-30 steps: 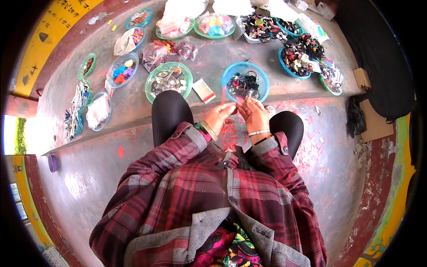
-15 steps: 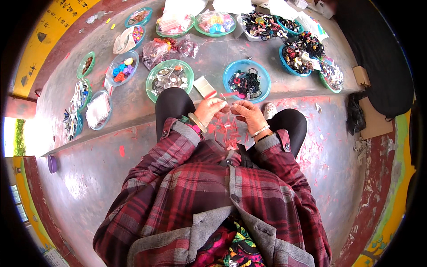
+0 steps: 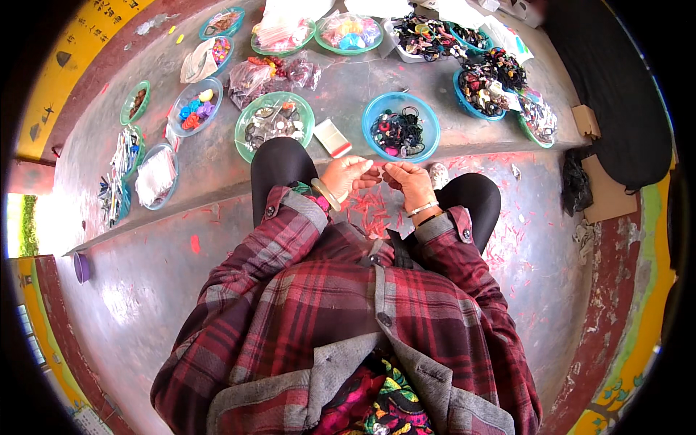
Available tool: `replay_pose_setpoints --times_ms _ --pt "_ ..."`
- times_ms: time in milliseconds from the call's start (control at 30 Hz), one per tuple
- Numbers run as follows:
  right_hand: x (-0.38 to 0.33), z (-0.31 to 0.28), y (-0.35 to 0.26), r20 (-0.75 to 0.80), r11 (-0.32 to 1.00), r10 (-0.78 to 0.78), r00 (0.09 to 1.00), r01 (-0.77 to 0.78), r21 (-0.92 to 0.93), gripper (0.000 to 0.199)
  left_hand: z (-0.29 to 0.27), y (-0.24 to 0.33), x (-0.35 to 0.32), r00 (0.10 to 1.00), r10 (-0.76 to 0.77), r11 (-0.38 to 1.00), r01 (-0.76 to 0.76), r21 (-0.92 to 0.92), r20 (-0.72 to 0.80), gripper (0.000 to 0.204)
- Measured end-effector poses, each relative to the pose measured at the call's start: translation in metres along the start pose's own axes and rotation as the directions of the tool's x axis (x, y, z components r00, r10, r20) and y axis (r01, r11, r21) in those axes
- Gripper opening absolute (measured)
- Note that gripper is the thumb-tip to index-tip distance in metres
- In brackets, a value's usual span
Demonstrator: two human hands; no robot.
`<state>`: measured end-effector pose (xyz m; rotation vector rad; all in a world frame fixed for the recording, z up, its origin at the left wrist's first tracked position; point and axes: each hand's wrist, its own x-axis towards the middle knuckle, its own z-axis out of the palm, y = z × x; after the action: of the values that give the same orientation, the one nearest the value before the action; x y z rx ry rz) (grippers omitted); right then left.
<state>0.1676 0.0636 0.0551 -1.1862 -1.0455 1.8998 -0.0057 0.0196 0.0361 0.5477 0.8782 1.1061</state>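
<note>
My left hand and my right hand meet fingertip to fingertip above my lap, between my knees. Both are closed in a pinch. A thin reddish strip shows between the fingertips, mostly hidden by them. Just beyond the hands lies a small white box with a red end. Right of it stands a blue basin with dark bands and cords in it, some pink among them. A green basin by my left knee holds many small silvery and dark pieces.
Red scraps litter the floor below the step. Further basins line the raised ledge, including a blue one with coloured pieces and another heaped with dark bands. A purple cup stands far left; a black bag lies right.
The red strip stuck out plainly above my fingers before; now it is mostly hidden between them. My right hand has turned slightly and its fingertips have closed in toward the left.
</note>
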Motion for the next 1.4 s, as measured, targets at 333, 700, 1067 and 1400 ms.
replay_pose_setpoints --times_ms 333,700,1067,1400 --pt "-0.002 0.008 0.004 -0.09 0.99 -0.134 0.987 0.136 0.024 0.008 0.0 -0.001 0.0 0.999 0.046 0.998 -0.046 -0.046 0.003 0.029" --pt "-0.001 0.0 -0.006 -0.122 0.991 -0.017 0.992 0.032 0.127 0.016 0.003 0.003 -0.004 0.997 -0.072 0.997 0.07 0.039 0.04 0.028" --pt "-0.006 0.0 -0.002 0.218 0.951 0.219 0.951 -0.158 -0.266 0.018 -0.008 0.006 0.001 0.982 -0.006 0.997 -0.008 -0.075 -0.186 0.023" --pt "-0.007 0.004 -0.003 0.126 0.97 0.1 0.987 -0.068 -0.235 0.017 -0.001 0.007 -0.005 0.992 0.018 0.999 -0.011 0.053 -0.123 0.018"
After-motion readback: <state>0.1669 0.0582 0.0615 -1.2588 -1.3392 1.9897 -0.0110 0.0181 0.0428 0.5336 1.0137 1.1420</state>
